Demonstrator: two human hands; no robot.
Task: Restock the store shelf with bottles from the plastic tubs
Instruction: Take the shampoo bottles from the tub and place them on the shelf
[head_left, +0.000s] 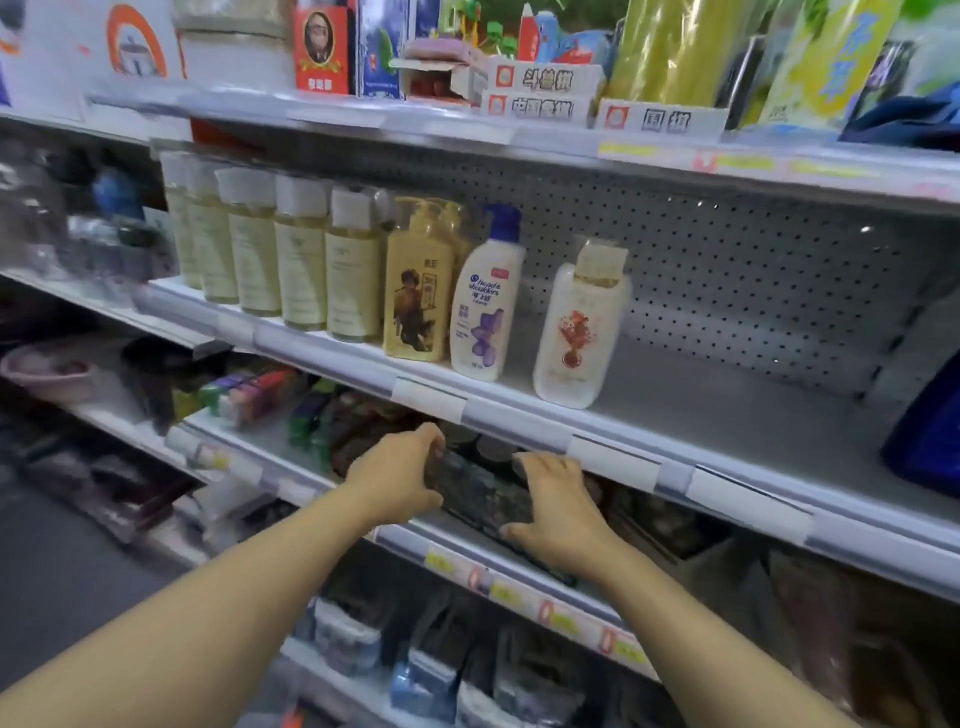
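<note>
While both forearms reach forward and slightly upward from the lower frame edge, the left hand (397, 475) and right hand (558, 512) meet at a dark patterned package (480, 491) lying at the front edge of the lower shelf (332, 519). Left hand: fingers curled over the package's upper left end, thumb beneath it. Right hand: palm down, fingers spread and bent over the package's right end, thumb pressed against its near edge. The package's contents cannot be read through the blur. Above, on the middle shelf (675, 410), the bottles stand upright in a row: five pale yellow bottles (301, 265) with white caps at left, then a yellow illustrated bottle (418, 296), a white shampoo bottle (485, 306) with a blue cap just beside it, and a white bottle with a red motif (576, 332) set apart to the right. A grey perforated back panel (753, 270) stands behind the bare stretch of that shelf. No plastic tub is identifiable.
</note>
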